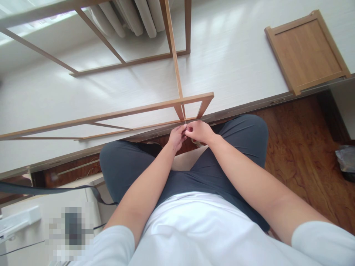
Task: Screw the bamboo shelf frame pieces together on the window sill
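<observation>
My left hand (176, 138) and my right hand (200, 131) meet at the fingertips above my lap, just in front of the white surface's edge. Both have their fingers pinched together; a small, thin thing shows between them, too little to name. Right beyond the fingertips stands the near side of a light-brown wooden frame (138, 109), made of slim bars. A long crossbar (175, 61) runs from this side to the far side. Whether the hands touch the frame I cannot tell.
A wooden panel (309, 53) lies at the right on the white surface (227, 51). Pale rounded slats (135, 18) stand behind the frame. A cabinet top with a blurred-out dark object is at lower left. A plastic-lined bin (346, 159) stands on the wood floor (294, 136).
</observation>
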